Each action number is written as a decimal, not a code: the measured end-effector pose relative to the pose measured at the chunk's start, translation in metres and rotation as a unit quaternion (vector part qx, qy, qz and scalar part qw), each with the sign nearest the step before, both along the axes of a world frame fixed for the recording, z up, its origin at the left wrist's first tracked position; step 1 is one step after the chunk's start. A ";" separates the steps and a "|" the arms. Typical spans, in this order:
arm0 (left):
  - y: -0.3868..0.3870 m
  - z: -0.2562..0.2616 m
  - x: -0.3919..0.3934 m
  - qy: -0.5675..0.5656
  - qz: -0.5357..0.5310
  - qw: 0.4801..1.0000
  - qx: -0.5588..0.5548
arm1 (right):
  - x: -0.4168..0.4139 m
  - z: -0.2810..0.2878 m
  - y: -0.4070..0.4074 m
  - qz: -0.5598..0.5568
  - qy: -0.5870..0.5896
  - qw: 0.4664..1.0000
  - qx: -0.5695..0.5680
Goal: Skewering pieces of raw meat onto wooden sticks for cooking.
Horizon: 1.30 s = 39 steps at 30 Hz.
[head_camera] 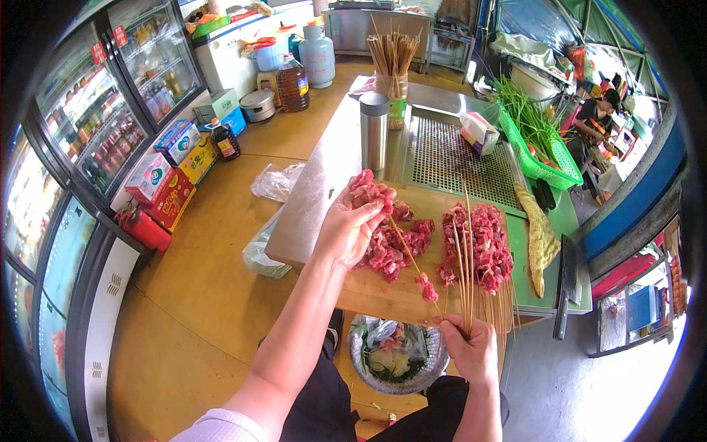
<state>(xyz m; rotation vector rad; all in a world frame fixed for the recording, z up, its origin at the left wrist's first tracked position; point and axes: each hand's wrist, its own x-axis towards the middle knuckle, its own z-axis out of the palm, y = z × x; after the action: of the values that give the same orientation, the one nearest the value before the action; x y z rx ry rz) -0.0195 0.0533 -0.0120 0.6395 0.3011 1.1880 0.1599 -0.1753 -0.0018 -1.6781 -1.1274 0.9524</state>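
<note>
My left hand (359,221) grips several pieces of raw red meat (364,188) above the cutting board's left side. One wooden skewer (407,246) slants from those pieces down to my right hand (469,345), with a meat chunk (426,287) threaded partway along it. My right hand pinches that skewer's lower end and also holds several bare skewers (467,259) upright. Beneath, the wooden cutting board (381,301) carries a loose pile of cut meat (389,254). Finished-looking meat skewers (491,243) lie stacked on its right side, their sticks pointing toward me.
A steel tumbler (375,132) and a jar of skewers (393,83) stand behind the board. To the right are a green basket of greens (541,143), a yellowish cloth (534,237) and a cleaver (564,287). Below sits a waste basket (395,381). Another person (596,121) sits far right.
</note>
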 end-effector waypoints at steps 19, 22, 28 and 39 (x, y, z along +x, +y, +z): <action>0.001 -0.005 0.000 0.004 0.038 0.998 -0.051 | 0.000 -0.002 0.002 -0.018 -0.001 1.000 -0.010; 0.001 -0.006 -0.002 0.011 0.044 0.998 -0.050 | 0.000 -0.002 0.001 -0.017 0.011 1.000 0.005; 0.004 -0.011 -0.005 -0.012 0.033 0.997 -0.064 | -0.001 0.002 0.001 -0.015 0.022 0.999 0.018; 0.005 -0.009 -0.003 -0.022 0.048 0.998 -0.020 | 0.000 -0.001 0.001 -0.012 0.003 1.000 -0.012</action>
<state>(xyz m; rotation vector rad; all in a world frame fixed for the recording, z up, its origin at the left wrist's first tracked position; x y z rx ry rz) -0.0227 0.0585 -0.0206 0.5685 0.3197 1.2833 0.1598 -0.1739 -0.0032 -1.7033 -1.0936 0.9588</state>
